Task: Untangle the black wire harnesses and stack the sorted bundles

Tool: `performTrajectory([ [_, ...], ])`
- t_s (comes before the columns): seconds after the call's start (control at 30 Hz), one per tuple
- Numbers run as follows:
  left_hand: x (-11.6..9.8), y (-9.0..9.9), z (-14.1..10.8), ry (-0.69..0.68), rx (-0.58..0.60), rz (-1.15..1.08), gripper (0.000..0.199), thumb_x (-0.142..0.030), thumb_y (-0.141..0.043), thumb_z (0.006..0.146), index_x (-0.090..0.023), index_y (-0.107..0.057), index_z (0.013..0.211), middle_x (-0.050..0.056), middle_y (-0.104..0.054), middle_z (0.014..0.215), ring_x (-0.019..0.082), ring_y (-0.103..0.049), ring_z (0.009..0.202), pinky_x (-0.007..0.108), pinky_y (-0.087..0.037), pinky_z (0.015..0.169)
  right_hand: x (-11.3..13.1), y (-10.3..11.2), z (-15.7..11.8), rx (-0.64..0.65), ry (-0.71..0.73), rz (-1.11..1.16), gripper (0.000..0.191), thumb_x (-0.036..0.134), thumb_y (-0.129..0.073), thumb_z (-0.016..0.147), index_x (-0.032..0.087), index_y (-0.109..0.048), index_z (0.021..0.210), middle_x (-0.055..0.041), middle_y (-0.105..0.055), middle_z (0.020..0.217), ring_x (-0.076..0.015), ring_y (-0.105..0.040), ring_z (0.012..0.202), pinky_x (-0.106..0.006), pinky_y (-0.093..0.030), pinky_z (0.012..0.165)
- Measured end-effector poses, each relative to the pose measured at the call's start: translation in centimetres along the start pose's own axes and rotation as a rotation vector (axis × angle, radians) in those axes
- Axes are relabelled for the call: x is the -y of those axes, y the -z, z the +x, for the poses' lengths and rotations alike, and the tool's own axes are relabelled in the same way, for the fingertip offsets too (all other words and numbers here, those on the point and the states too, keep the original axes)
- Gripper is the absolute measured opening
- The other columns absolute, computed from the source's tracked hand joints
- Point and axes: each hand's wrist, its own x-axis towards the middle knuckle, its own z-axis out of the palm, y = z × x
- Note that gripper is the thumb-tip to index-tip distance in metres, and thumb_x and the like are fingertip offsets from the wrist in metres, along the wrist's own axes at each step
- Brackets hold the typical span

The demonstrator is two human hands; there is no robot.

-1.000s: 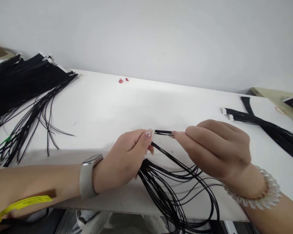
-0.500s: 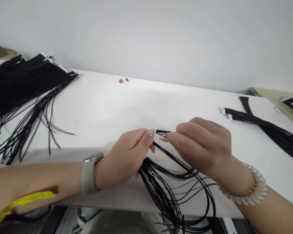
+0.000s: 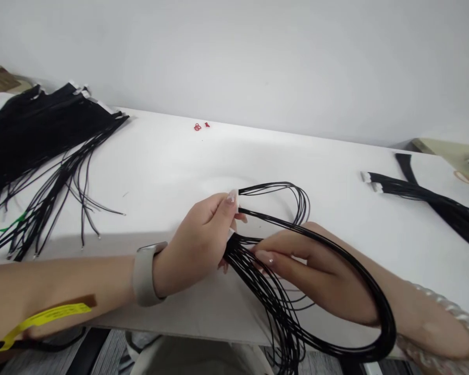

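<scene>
My left hand (image 3: 199, 234) is closed around white plastic connectors (image 3: 236, 200), their wired ends facing right. Thin black wires (image 3: 254, 273) fan out of the lower connector and hang over the table's front edge. From the upper one, two groups of wires curve away: a small loop (image 3: 285, 185) at the back and a long loop (image 3: 386, 323) passing over my right wrist. My right hand (image 3: 316, 284) is inside the long loop, thumb and fingers pinched at the black wires just right of the lower connector. How many strands it holds is hidden.
A large pile of black wire harnesses (image 3: 42, 125) covers the table's left side, loose ends spread forward. More harnesses with white connectors (image 3: 377, 187) lie at the right. Small red pieces (image 3: 197, 127) sit near the wall (image 3: 258, 62). A yellow tag (image 3: 50, 315) is by my left forearm.
My right hand has left the upper wires and come down to the lower bunch. The upper wires now stand in open loops, one over my right wrist. My left hand keeps its grip.
</scene>
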Motion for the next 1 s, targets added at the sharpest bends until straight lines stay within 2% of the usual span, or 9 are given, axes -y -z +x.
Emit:
performTrajectory([
  [0.17,0.3,0.0,-0.1,-0.03,0.006,0.016,0.037,-0.05,-0.036,0.083,-0.018,-0.045,0.067,-0.007,-0.036,0.038,0.006,-0.037,0.027,0.016,-0.031,0.025,0.8,-1.5,1.4,-0.035,-0.084,0.081,0.031,0.029,-0.033,0.089,0.015,-0.047,0.065,0.0039,-0.043,0.057,-0.0042,-0.037,0.054,-0.018,-0.028,0.05],
  [0.37,0.4,0.1,-0.1,-0.078,-0.014,0.098,0.039,-0.048,-0.034,0.084,-0.017,-0.039,0.061,-0.006,-0.039,0.042,0.005,-0.039,0.029,0.016,-0.035,0.029,0.7,-1.7,1.0,-0.03,-0.072,0.079,0.03,0.031,-0.035,0.088,0.016,-0.051,0.068,0.0041,-0.043,0.057,-0.0043,-0.037,0.055,-0.019,-0.028,0.05],
  [0.53,0.2,0.1,-0.2,-0.088,-0.002,0.148,0.04,-0.046,-0.033,0.085,-0.017,-0.036,0.058,-0.006,-0.036,0.039,0.005,-0.037,0.03,0.014,-0.031,0.028,1.1,-1.9,1.2,-0.073,-0.039,0.012,0.02,0.02,-0.04,0.083,0.017,-0.053,0.068,0.0044,-0.042,0.054,-0.0041,-0.037,0.053,-0.018,-0.027,0.048],
  [0.67,0.2,0.0,-0.2,-0.056,0.015,0.064,0.037,-0.047,-0.035,0.084,-0.018,-0.041,0.063,-0.006,-0.035,0.041,0.005,-0.036,0.03,0.015,-0.032,0.027,0.3,-0.4,1.0,-0.042,-0.06,-0.089,0.014,0.017,-0.047,0.074,0.017,-0.055,0.063,0.0044,-0.046,0.053,-0.0037,-0.037,0.05,-0.017,-0.029,0.045],
  [0.73,0.2,0.0,-0.2,-0.026,0.018,0.038,0.037,-0.05,-0.036,0.083,-0.018,-0.041,0.064,-0.006,-0.036,0.043,0.005,-0.037,0.029,0.015,-0.032,0.025,-0.8,1.2,0.8,-0.022,-0.155,-0.118,0.014,0.022,-0.051,0.072,0.018,-0.059,0.062,0.0041,-0.049,0.05,-0.0038,-0.037,0.045,-0.016,-0.03,0.041],
  [0.8,0.3,0.0,-0.2,0.002,0.015,0.034,0.039,-0.052,-0.036,0.082,-0.018,-0.041,0.064,-0.005,-0.04,0.045,0.006,-0.038,0.029,0.016,-0.032,0.025,-1.9,3.1,0.4,-0.179,-0.327,-0.162,0.015,0.031,-0.055,0.071,0.019,-0.064,0.066,0.0028,-0.051,0.047,-0.0047,-0.039,0.04,-0.017,-0.029,0.037],
  [0.87,0.3,0.0,-0.2,0.011,0.019,0.048,0.04,-0.054,-0.035,0.081,-0.018,-0.041,0.064,-0.005,-0.041,0.045,0.006,-0.038,0.029,0.017,-0.034,0.026,-2.8,4.8,0.0,-0.53,-0.459,-0.208,0.014,0.031,-0.059,0.067,0.019,-0.067,0.071,0.0001,-0.055,0.049,-0.0076,-0.046,0.041,-0.018,-0.031,0.037],
  [0.93,0.2,0.1,-0.2,-0.004,0.028,0.068,0.04,-0.054,-0.033,0.082,-0.018,-0.041,0.065,-0.005,-0.039,0.041,0.007,-0.038,0.03,0.018,-0.035,0.028,-3.6,6.2,-0.4,-0.875,-0.408,-0.11,0.015,0.024,-0.06,0.067,0.018,-0.067,0.079,-0.0039,-0.062,0.065,-0.0135,-0.057,0.056,-0.021,-0.037,0.044],
  [1.0,0.2,0.1,-0.3,-0.03,0.033,0.087,0.04,-0.053,-0.032,0.083,-0.018,-0.043,0.065,-0.005,-0.038,0.039,0.008,-0.038,0.031,0.019,-0.035,0.029,-4.1,7.2,-0.7,-1.037,-0.242,0.195,0.02,0.02,-0.056,0.072,0.019,-0.065,0.09,-0.0057,-0.063,0.091,-0.0171,-0.059,0.08,-0.024,-0.04,0.054],
])
